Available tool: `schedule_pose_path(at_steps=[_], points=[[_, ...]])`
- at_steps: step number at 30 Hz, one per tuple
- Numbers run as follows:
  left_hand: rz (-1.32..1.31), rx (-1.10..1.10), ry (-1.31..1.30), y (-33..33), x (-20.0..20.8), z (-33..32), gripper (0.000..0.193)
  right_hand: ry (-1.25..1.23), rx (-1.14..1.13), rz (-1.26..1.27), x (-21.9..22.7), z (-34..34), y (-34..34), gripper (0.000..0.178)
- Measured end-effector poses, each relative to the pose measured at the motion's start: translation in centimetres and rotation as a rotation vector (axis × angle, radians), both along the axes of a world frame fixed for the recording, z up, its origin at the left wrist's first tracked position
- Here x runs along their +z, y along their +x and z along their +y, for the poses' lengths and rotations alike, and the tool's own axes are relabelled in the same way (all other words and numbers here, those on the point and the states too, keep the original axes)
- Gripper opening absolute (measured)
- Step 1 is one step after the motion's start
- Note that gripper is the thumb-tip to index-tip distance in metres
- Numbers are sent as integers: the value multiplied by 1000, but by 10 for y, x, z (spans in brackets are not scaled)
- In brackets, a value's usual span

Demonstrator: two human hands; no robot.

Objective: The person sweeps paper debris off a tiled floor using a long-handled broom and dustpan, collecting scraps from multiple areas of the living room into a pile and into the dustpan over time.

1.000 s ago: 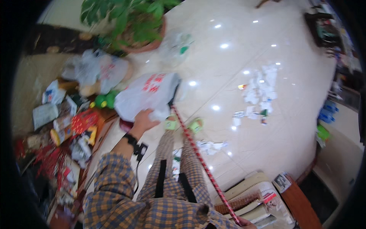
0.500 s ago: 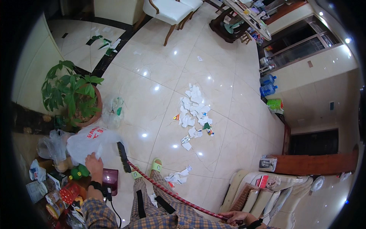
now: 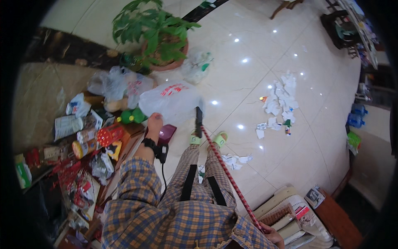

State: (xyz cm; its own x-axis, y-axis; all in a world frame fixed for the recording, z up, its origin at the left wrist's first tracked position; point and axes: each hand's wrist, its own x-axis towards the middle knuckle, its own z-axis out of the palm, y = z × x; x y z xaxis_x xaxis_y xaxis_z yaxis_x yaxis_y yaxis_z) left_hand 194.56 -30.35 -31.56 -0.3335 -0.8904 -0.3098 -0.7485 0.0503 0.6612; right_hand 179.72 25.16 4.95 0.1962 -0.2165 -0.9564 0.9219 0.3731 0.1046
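Two bare hands show in the head view, the left hand (image 3: 155,123) left of centre and the right hand (image 3: 271,235) at the lower edge, right of the middle. The right hand is curled around the upper end of a broom (image 3: 227,172), whose red-and-white patterned handle slants up and left to a black brush head (image 3: 199,122) near the middle of the frame. The left hand is at the lower edge of a white plastic bag (image 3: 172,101) with red print, just left of centre; its fingers are hidden, so I cannot tell how far they are bent or whether they grip the bag. A black strap with a small device (image 3: 155,148) sits on the left wrist.

Just right of that wrist, a dark red dustpan (image 3: 167,134) is partly visible on the floor. Light green slippers (image 3: 220,140) are on the person's feet, close below the brush head. White paper scraps (image 3: 282,97) lie heaped right of centre, with a smaller group (image 3: 236,161) beside the legs. A potted plant (image 3: 159,35) stands at the upper left, a clear plastic bag (image 3: 197,66) beside its pot. Mixed packages crowd the left side, among them a red container with pale dots (image 3: 110,135).
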Motion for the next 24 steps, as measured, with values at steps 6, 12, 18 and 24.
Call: schedule_pose_path(at_steps=[6,12,18,24], points=[[270,660,326,1,34,-10,12,-143,175,100,-1,10,-13,63],[-299,236,112,-21,62,9,45,-136,406,238,9,-28,-24,58],[-461,189,-8,0,46,2,35,-230,457,247,23,-31,-39,58],[-606,-80,187,4,48,-4,26,-254,385,156,21,-36,-42,64]])
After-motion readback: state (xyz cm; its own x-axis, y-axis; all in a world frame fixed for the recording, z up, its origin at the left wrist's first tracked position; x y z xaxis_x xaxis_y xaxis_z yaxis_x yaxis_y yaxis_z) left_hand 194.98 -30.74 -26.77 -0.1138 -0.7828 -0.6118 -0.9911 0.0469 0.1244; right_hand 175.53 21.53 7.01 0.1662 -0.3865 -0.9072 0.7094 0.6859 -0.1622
